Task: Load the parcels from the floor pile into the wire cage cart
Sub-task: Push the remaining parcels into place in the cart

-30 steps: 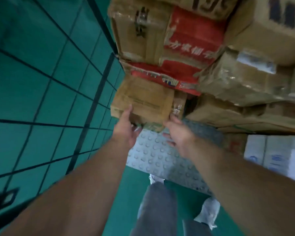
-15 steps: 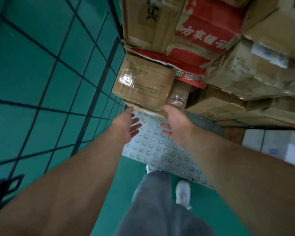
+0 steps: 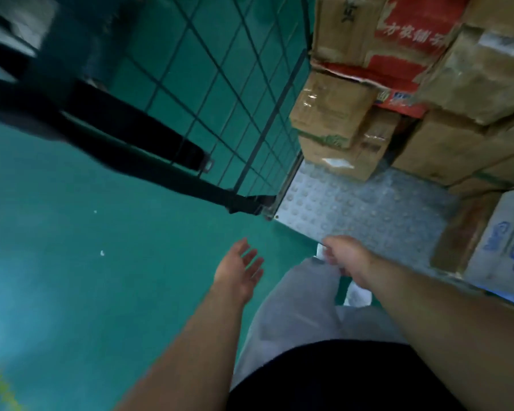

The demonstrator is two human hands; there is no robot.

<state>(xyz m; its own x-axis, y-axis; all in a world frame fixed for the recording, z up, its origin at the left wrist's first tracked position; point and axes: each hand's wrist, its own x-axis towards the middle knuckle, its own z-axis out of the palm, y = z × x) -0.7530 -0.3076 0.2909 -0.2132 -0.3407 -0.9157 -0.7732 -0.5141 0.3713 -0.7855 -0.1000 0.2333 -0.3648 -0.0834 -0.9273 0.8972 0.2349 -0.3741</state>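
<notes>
Left hand (image 3: 239, 271) hangs at lower centre, palm showing, fingers straight and spread, holding nothing. Right hand (image 3: 343, 258), just right of it, shows its back; its fingers bend downward and nothing is seen in them. Both hands are apart from the parcels (image 3: 330, 114), which stand stacked in the cart (image 3: 275, 114) at upper right, the lowest resting on its studded plate (image 3: 353, 209). A black strap (image 3: 131, 143) crosses the cart's side at upper left. Green floor (image 3: 72, 262) fills the left.

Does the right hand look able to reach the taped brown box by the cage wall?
Probably yes: the right hand holds nothing, and only bare studded cart floor separates it from the taped brown box.
</notes>
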